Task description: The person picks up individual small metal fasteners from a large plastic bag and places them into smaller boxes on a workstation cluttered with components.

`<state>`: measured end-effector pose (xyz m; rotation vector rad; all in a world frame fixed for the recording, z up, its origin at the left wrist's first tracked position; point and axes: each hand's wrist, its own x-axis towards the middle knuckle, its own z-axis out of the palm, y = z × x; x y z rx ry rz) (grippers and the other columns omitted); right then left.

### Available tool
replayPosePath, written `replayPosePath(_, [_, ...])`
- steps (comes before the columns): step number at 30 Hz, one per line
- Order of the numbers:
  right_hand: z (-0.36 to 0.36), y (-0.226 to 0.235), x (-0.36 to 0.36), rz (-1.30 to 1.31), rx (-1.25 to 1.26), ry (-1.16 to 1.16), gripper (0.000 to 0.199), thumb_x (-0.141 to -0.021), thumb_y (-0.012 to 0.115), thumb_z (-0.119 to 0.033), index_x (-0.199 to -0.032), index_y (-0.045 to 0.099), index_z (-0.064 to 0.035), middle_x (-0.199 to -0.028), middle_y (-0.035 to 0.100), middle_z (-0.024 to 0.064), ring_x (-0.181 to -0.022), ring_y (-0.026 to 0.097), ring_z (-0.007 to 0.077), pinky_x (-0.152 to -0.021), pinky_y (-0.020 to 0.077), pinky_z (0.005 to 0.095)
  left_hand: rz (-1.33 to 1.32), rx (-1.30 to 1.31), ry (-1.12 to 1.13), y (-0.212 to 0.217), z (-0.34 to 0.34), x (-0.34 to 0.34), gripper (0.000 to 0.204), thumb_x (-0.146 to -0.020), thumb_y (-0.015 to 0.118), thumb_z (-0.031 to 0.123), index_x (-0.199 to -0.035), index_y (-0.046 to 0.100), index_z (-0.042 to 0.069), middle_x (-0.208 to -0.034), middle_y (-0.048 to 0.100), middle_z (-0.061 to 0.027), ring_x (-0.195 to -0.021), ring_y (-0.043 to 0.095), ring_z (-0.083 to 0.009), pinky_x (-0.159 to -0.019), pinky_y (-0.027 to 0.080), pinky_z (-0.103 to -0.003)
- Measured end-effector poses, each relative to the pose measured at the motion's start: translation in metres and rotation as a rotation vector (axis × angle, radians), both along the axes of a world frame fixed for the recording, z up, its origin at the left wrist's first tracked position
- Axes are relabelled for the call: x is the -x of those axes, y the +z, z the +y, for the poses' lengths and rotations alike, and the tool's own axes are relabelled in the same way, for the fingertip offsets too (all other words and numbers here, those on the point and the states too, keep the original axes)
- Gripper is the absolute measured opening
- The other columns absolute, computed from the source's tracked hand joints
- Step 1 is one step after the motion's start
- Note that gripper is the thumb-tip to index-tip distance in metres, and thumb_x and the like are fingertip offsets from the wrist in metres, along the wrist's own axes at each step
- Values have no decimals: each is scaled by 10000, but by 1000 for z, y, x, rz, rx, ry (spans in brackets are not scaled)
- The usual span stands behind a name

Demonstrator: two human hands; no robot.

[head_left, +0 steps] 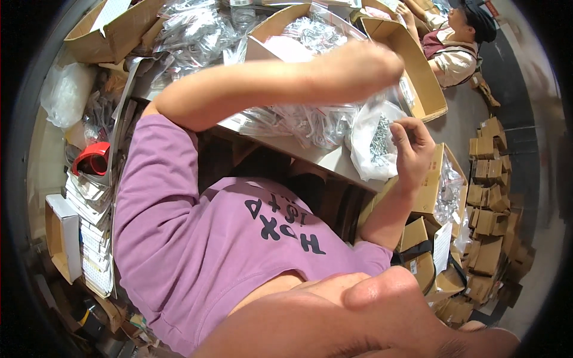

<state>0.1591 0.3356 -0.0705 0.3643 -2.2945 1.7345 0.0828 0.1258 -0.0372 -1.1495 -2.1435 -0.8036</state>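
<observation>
Up front over the pale surface [322, 156], right hand [413, 144] with grip pinched shut on a clear plastic bag of small metal screws [376, 143], left hand [358, 68] closed on that bag's upper edge, blurred, beside heaped bagged hardware [298, 122] and an open cardboard box [418, 71].

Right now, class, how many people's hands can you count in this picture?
2 clearly: the left hand raised over the clear bags, and the right hand pinching a white bag of screws. The co-worker's hands are hidden.
</observation>
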Motion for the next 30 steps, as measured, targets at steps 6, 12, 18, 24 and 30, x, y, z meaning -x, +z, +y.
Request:
replayPosePath(6, [23, -19, 13, -118, -711, -92, 233, -811, 667, -138, -993, 651, 7, -886, 664, 173, -780, 649, 267, -726, 501, 344, -220, -134, 165, 15, -70, 88, 139, -814, 611, 161, -820, 675, 38, -721, 649, -137, -660, 638, -248, -617, 491, -389])
replayPosePath(12, [30, -30, 5, -220, -1099, 80, 365, -757, 680, -133, -1099, 598, -34, -984, 630, 223, -915, 597, 386, -806, 470, 404, -387, 720, -97, -4, -54, 101, 266, -810, 651, 239, -958, 662, 18, -804, 661, -154, -742, 643, -305, -677, 506, -391])
replayPosePath(18, [23, -28, 8, -233, -1120, 101, 319, -743, 661, -104, -1050, 605, -38, -949, 629, 220, -909, 585, 397, -774, 464, 429, -391, 793, -214, -36, -51, 52, 331, -744, 633, 150, -1055, 655, 41, -925, 645, -169, -883, 624, -333, -798, 491, -404])
replayPosePath(24, [22, -26, 10, -250, -1125, 79, 322, -726, 668, -107, -1031, 609, -22, -926, 630, 223, -891, 586, 402, -767, 467, 429, -482, 808, -206, -22, -50, 53, 206, -724, 627, 124, -895, 708, 45, -776, 656, -141, -762, 638, -302, -691, 490, -392])
replayPosePath(30, [21, -24, 11, -214, -1117, 104, 320, -729, 665, -123, -1029, 614, -25, -935, 625, 224, -899, 587, 393, -780, 462, 428, -475, 584, -239, -3, -70, 64, 174, -765, 630, 155, -798, 682, -8, -684, 624, -157, -605, 588, -287, -598, 441, -373])
